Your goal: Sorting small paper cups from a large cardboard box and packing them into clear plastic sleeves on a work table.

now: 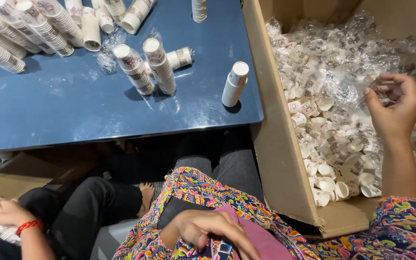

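Observation:
My right hand (395, 107) reaches into a large cardboard box (278, 144) and pinches a piece of clear plastic wrap (383, 92) above a heap of small white paper cups (331, 168) and crumpled wrappers. My left hand (213, 230) rests in my lap on pink cloth, fingers curled, holding nothing I can make out. On the blue table (73, 110) stand short stacks of white cups (235, 84), two more stacks (152, 65) upright near the middle.
Long sleeves of stacked cups (30, 29) lie along the table's far left. Another person's hand with a red bracelet (10, 219) holds a cup stack at lower left; their dark-trousered leg and bare foot (146, 192) lie under the table.

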